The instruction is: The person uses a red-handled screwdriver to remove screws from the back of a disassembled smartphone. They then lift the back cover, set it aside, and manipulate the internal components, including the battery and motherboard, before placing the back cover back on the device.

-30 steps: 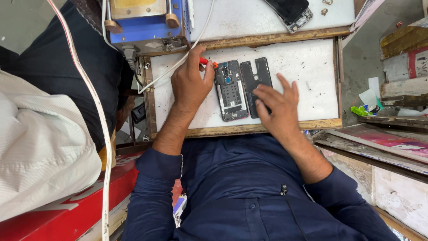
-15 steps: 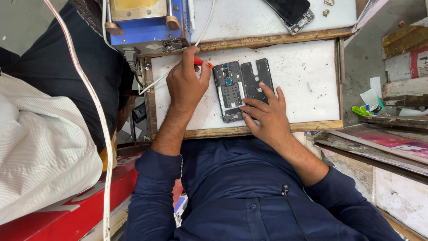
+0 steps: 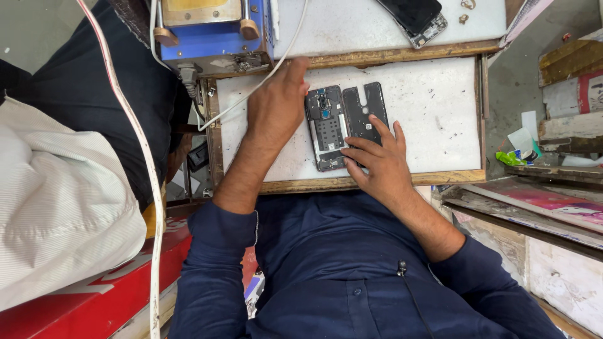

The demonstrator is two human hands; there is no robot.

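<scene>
White work mat [image 3: 433, 113] carries an opened phone frame [image 3: 326, 129] and back cover [image 3: 366, 110], pinned flat by right hand [image 3: 377, 160] with spread fingers, while left hand [image 3: 276, 103] rests curled beside them, grip hidden.

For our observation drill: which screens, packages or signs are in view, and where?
Phone: top edge, dark rectangular screen.
Box: far right, red and white.
Board: bottom left, red, white markings.
Wrapper: right, crumpled, green.

Opened phone [image 3: 326, 127] with bare circuitry, flat on white board, dark back cover [image 3: 366, 112] touching beside it
</scene>
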